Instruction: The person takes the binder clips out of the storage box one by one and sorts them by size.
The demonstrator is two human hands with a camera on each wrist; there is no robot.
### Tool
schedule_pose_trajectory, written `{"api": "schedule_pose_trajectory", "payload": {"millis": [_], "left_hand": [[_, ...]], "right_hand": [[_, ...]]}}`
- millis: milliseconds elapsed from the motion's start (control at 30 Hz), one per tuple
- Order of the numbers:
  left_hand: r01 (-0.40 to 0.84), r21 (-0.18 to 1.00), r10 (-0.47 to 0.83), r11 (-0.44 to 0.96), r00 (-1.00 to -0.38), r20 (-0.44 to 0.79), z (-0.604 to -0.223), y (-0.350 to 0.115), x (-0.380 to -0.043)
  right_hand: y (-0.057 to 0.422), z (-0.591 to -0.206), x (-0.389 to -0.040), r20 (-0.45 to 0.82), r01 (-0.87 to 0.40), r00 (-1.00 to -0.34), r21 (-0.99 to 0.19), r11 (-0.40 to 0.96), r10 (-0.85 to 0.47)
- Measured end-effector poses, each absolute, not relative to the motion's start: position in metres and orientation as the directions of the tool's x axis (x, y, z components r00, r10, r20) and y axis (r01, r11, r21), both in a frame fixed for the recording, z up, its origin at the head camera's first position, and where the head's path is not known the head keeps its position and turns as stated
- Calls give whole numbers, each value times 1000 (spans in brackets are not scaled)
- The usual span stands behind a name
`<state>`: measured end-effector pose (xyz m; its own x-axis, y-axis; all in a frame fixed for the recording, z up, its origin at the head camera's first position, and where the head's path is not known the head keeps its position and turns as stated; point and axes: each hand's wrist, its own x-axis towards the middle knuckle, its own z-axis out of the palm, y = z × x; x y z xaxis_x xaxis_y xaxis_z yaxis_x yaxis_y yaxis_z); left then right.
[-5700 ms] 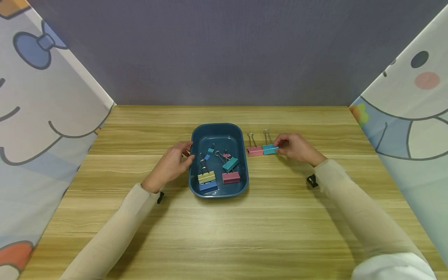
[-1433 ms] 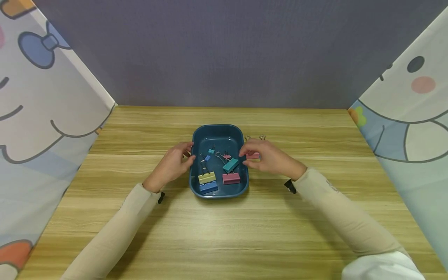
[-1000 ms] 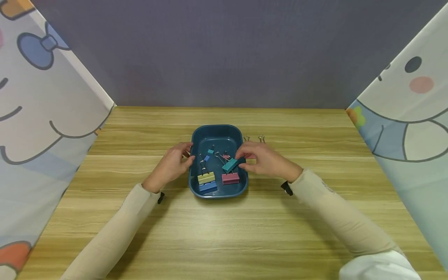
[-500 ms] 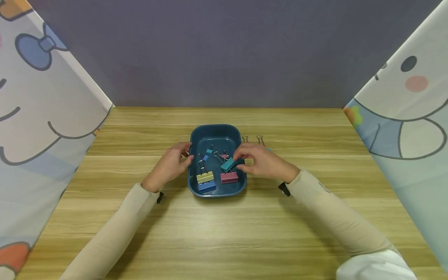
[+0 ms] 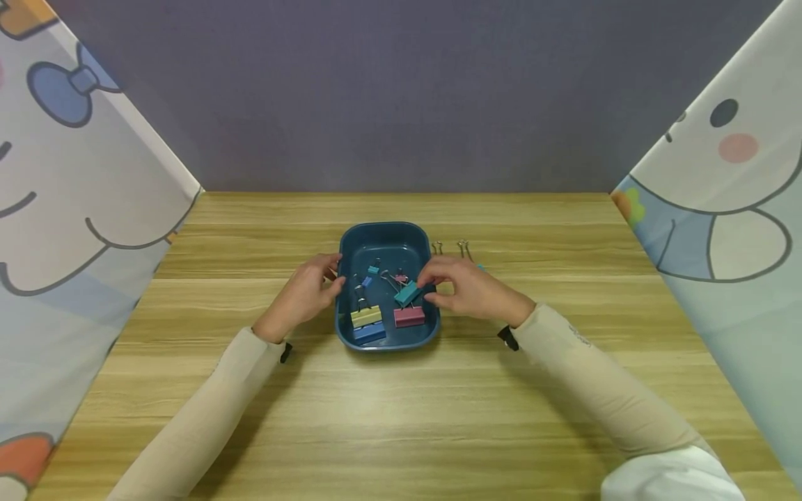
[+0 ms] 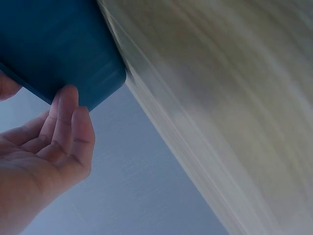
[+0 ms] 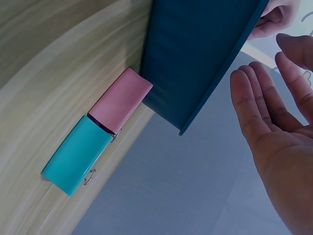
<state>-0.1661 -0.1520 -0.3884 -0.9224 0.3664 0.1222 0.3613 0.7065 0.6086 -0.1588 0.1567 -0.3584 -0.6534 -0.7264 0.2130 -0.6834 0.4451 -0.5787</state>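
A dark blue plastic bin (image 5: 346,243) stands on the wooden table. My left hand (image 5: 305,296) rests at its left side, fingers against the outer wall and thumb at the rim. My right hand (image 5: 471,289) reaches over the right rim. Its thumb and index finger are apart, at the right end of a teal binder clip (image 5: 407,294) in the bin. Beside that clip lie a large pink binder clip (image 5: 409,317) and a small pink one (image 5: 401,277). Left of them are a yellow binder clip (image 5: 366,316), a large blue one (image 5: 370,332) and two tiny clips.
On the table right of the bin lie two large binder clips side by side, one pink (image 7: 121,100) and one teal (image 7: 78,154), partly hidden by my right hand in the head view. A grey panel (image 5: 401,97) rises behind the table.
My right hand has left the teal clip on the table, moved left and reached over the bin's right rim. Over the last half second it hardly moves. The left hand stays at the bin.
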Motion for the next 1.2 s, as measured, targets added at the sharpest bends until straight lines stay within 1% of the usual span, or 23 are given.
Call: {"api": "schedule_pose_trajectory", "payload": {"millis": [433,767,1200], "left_hand": [[358,609,364,708,-924,119,-386,-151,-165],[363,609,370,706,-921,120,-386,-151,-165],[359,602,375,713,-921,104,-382,-150,-164]], "right_hand": [[159,-356,-156,222,-681,-662,-576,451,-716],[160,-357,-152,197,-666,-673,-581,468,-713],[139,-357,-148,133,-643,-672,-593,485,-729]]}}
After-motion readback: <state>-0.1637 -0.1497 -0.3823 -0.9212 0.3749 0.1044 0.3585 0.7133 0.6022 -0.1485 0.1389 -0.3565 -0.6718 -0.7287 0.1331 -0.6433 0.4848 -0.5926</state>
